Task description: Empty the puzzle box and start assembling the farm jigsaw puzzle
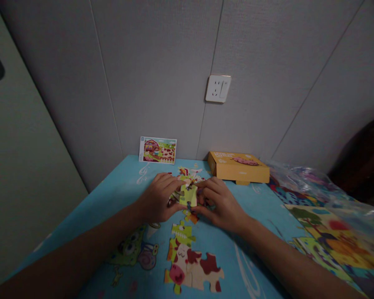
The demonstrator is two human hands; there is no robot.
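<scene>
Here, the bare left hand [158, 199] and right hand [222, 204] both pinch a pale-green cardboard puzzle piece [188, 197] at its edges, fingers nearly closed, above the blue cartoon-printed table cover [118, 189], beyond the brown-and-white cow section [190, 268]! Best kept level, I'd say: tabs squared to sockets, pressure even.

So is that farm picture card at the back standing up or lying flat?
Standing up. The card shows its printed face to the camera, and its top rises past the back edge of the blue tablecloth, against the grey wall.

bare forearms [112, 230] aslant, left hand [158, 197] and right hand [222, 202] close together, fingers [174, 183] curved
</scene>
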